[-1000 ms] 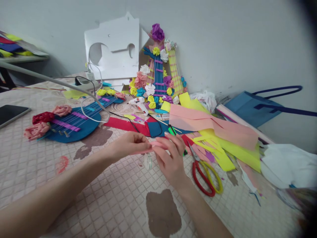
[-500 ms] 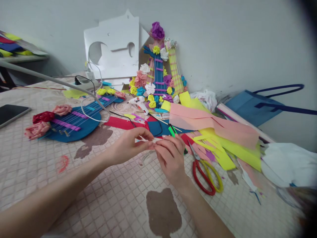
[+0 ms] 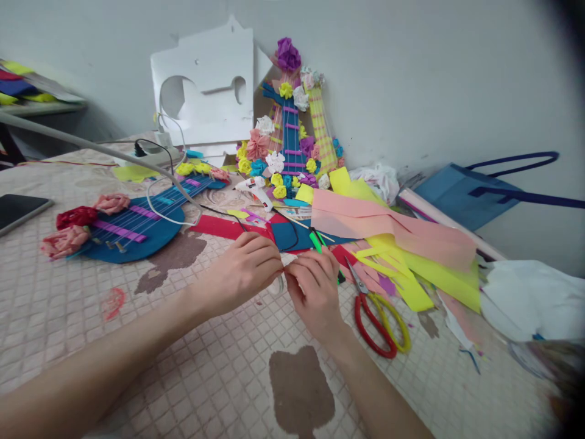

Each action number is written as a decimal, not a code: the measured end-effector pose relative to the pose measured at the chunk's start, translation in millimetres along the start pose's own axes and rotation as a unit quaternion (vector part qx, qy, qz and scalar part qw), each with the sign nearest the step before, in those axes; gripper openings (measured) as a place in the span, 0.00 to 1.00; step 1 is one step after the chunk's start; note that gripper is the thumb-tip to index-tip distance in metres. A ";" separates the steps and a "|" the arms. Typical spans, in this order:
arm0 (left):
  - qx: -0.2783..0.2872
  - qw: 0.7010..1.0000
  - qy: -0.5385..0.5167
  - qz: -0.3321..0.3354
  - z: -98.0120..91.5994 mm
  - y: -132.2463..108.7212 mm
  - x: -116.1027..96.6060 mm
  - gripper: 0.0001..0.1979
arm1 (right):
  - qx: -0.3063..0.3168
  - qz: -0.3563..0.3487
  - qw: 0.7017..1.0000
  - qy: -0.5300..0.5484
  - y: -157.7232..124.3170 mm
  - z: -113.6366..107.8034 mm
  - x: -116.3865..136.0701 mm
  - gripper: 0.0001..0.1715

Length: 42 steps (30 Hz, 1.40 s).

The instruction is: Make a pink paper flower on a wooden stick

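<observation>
Over the middle of the table, my left hand (image 3: 249, 263) and my right hand (image 3: 315, 286) meet at the fingertips. Both have their fingers pinched together, on something too small and covered to make out. Just right of my right hand lie scissors (image 3: 375, 323) with one red and one yellow handle. A green marker-like object (image 3: 316, 241) shows behind my right fingers. Red paper strips (image 3: 228, 227) and a blue piece (image 3: 301, 235) lie beyond the hands. A white glue gun (image 3: 256, 191) rests farther back.
A blue paper guitar (image 3: 137, 235) with paper flowers lies at left, a white cable (image 3: 103, 148) crossing it. Decorated guitars (image 3: 291, 134) lean on the wall beside white foam board (image 3: 205, 116). Pink paper (image 3: 384, 222) and yellow paper (image 3: 443, 277) are heaped at right. A phone (image 3: 21, 210) sits far left.
My left hand has turned over so its back faces up, its fingers closing toward my right fingertips. My right hand stays nearly in place. The view has shifted slightly.
</observation>
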<state>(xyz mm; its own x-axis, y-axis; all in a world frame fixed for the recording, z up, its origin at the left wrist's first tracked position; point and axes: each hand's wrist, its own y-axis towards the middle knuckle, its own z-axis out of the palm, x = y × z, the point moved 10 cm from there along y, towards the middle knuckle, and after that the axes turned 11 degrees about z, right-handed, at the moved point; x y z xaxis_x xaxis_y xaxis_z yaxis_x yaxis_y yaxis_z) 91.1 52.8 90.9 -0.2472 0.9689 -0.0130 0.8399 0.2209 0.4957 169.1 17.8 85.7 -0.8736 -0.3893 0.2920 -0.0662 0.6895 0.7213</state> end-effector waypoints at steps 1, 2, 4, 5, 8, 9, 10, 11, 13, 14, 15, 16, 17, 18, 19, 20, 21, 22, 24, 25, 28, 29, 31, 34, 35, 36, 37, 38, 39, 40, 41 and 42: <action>0.006 1.000 0.000 -0.004 1.5 -0.1 0.6 0.10 | 0.002 0.004 1.000 0.005 0.4 0.4 -0.5 0.06; 0.004 1.000 -0.006 -0.010 2.4 -0.3 1.7 0.10 | 0.004 0.009 1.000 0.011 0.8 0.7 -1.2 0.07; -0.008 0.999 -0.031 -0.025 4.1 -1.1 4.9 0.09 | 0.004 0.017 1.000 0.019 1.4 0.9 -2.7 0.08; -0.016 0.998 -0.049 -0.033 5.1 -1.7 6.5 0.08 | 0.005 0.020 1.000 0.020 1.7 1.1 -3.3 0.09; -0.037 0.991 -0.105 -0.071 8.4 -4.4 13.7 0.06 | 0.009 0.016 0.999 0.027 2.3 0.4 -2.7 0.09; -0.044 0.987 -0.126 -0.092 9.1 -5.8 17.6 0.06 | 0.006 0.014 0.999 0.036 2.5 -1.8 -2.0 0.10; -0.052 0.980 -0.147 -0.119 9.5 -7.8 22.6 0.06 | -0.003 0.017 0.999 0.050 2.8 -5.7 -1.9 0.11; -0.059 0.972 -0.169 -0.152 9.9 -10.4 28.6 0.05 | -0.019 0.027 0.997 0.065 3.1 -11.5 -3.0 0.12; -0.070 0.948 -0.211 -0.226 11.5 -17.4 41.5 0.05 | -0.069 0.065 0.991 0.097 2.3 -25.8 -8.2 0.12; -0.074 0.935 -0.230 -0.261 12.6 -21.3 47.3 0.05 | -0.089 0.089 0.986 0.113 0.9 -31.2 -11.5 0.10; -0.077 0.921 -0.248 -0.289 14.0 -24.6 51.9 0.06 | -0.099 0.114 0.980 0.132 -0.7 -33.7 -14.8 0.08; -0.080 0.910 -0.263 -0.310 15.0 -27.1 55.1 0.06 | -0.093 0.138 0.974 0.154 -2.2 -31.8 -17.6 0.06; -0.082 0.901 -0.276 -0.323 16.1 -28.7 57.3 0.07 | -0.070 0.160 0.969 0.177 -3.4 -25.5 -19.8 0.04; -0.084 0.895 -0.286 -0.331 17.0 -29.7 58.6 0.08 | -0.033 0.181 0.962 0.200 -4.7 -15.2 -21.4 0.04; -0.085 0.892 -0.291 -0.334 17.5 -30.1 59.2 0.08 | 0.010 0.202 0.954 0.220 -6.6 -2.8 -22.6 0.04; -0.086 0.891 -0.292 -0.336 17.7 -30.4 59.6 0.08 | 0.050 0.220 0.945 0.237 -9.0 9.4 -23.5 0.04; -0.088 0.892 -0.289 -0.336 17.5 -30.6 59.8 0.08 | 0.083 0.234 0.935 0.252 -11.6 20.3 -24.2 0.04; -0.088 0.894 -0.283 -0.337 17.1 -30.9 59.8 0.08 | 0.108 0.244 0.926 0.268 -13.9 29.0 -24.9 0.04; -0.089 0.899 -0.270 -0.334 15.8 -31.0 59.4 0.08 | 0.130 0.256 0.911 0.295 -16.5 39.0 -27.0 0.04; -0.088 0.902 -0.264 -0.331 15.1 -30.8 58.9 0.07 | 0.132 0.261 0.907 0.302 -16.9 41.0 -28.4 0.05; -0.078 0.909 -0.249 -0.324 14.1 -30.0 57.6 0.08 | 0.125 0.275 0.905 0.300 -16.2 39.5 -33.2 0.05; -0.076 0.910 -0.249 -0.324 14.7 -30.1 57.8 0.08 | 0.123 0.280 0.905 0.296 -15.9 38.3 -34.5 0.05; -0.075 0.904 -0.265 -0.328 18.0 -31.4 59.7 0.08 | 0.126 0.291 0.902 0.292 -15.9 37.2 -36.5 0.05; -0.084 0.877 -0.334 -0.337 28.7 -34.5 63.9 0.09 | 0.137 0.296 0.899 0.291 -16.3 38.5 -36.6 0.06; -0.083 0.864 -0.361 -0.341 33.4 -35.6 65.0 0.10 | 0.139 0.295 0.900 0.291 -16.3 38.8 -36.5 0.06; -0.081 0.852 -0.385 -0.345 37.8 -36.5 65.7 0.11 | 0.140 0.292 0.900 0.291 -16.2 39.2 -36.3 0.06; -0.077 0.841 -0.408 -0.348 41.8 -37.0 65.7 0.12 | 0.140 0.290 0.901 0.290 -16.1 39.5 -36.2 0.07; -0.072 0.831 -0.428 -0.349 45.1 -37.1 65.2 0.12 | 0.139 0.287 0.902 0.290 -16.1 39.7 -36.3 0.07; -0.069 0.822 -0.445 -0.349 47.5 -36.8 64.4 0.13 | 0.138 0.284 0.904 0.288 -16.0 39.8 -36.4 0.07; -0.065 0.816 -0.457 -0.348 49.4 -36.5 63.5 0.14 | 0.137 0.282 0.905 0.286 -15.9 39.8 -36.6 0.06; -0.062 0.813 -0.462 -0.348 50.6 -36.1 62.7 0.14 | 0.135 0.280 0.907 0.284 -15.7 39.8 -36.8 0.06; -0.060 0.814 -0.462 -0.346 51.2 -35.6 62.2 0.14 | 0.134 0.278 0.909 0.281 -15.6 39.7 -37.0 0.06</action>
<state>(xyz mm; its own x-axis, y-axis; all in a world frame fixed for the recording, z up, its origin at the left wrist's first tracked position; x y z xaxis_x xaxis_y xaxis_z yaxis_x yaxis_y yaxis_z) 70.6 110.9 28.1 -0.1253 0.2992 -0.9459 0.5873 0.7908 0.1723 183.3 45.7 38.7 -0.4285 -0.1332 0.8937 0.1303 0.9696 0.2069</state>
